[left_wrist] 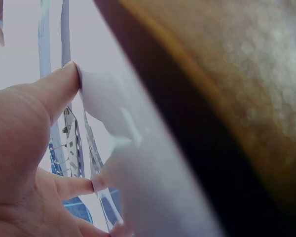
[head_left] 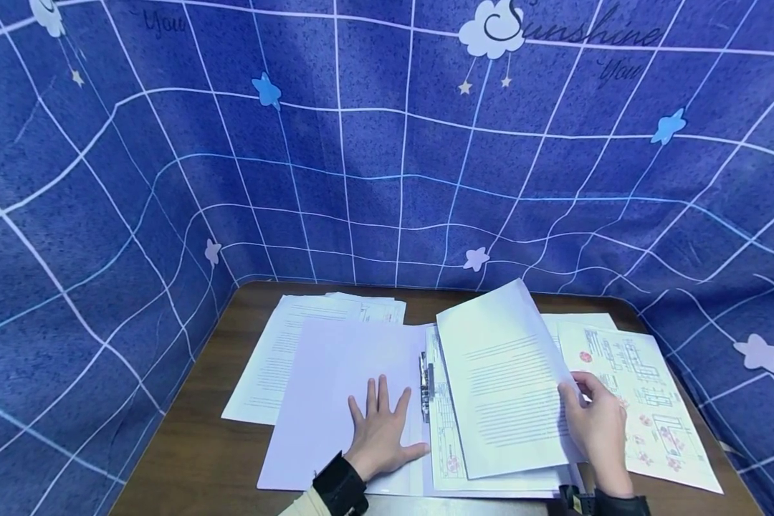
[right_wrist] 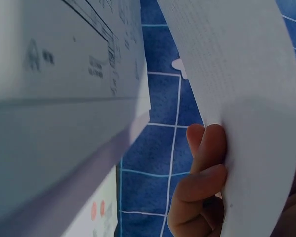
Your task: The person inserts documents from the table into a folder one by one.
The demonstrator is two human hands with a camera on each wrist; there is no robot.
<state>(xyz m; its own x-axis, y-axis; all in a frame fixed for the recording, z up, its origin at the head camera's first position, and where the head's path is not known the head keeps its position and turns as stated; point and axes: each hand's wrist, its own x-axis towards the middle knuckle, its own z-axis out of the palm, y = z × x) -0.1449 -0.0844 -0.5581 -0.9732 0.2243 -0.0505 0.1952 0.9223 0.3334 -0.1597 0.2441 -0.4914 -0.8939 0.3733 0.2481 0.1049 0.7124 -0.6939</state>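
Note:
An open pale purple file folder (head_left: 335,401) lies on the table with a metal clip (head_left: 426,387) at its spine. My left hand (head_left: 382,438) rests spread on the folder's left cover, thumb toward the spine. In the left wrist view its thumb and fingertips press the glossy cover, close to the clip. My right hand (head_left: 596,423) pinches the right edge of a printed text sheet (head_left: 506,387), which is raised and tilted over the folder's right side. The right wrist view shows the sheet bowed, with curled fingers (right_wrist: 214,148) against it. Under it lie drawing sheets (head_left: 448,437) in the folder.
Printed papers (head_left: 264,365) lie partly under the folder's left cover. At the right, drawings with red stamps (head_left: 664,408) lie on the brown wooden table (head_left: 193,430). A blue gridded cloth (head_left: 374,165) hangs behind the table and along both sides.

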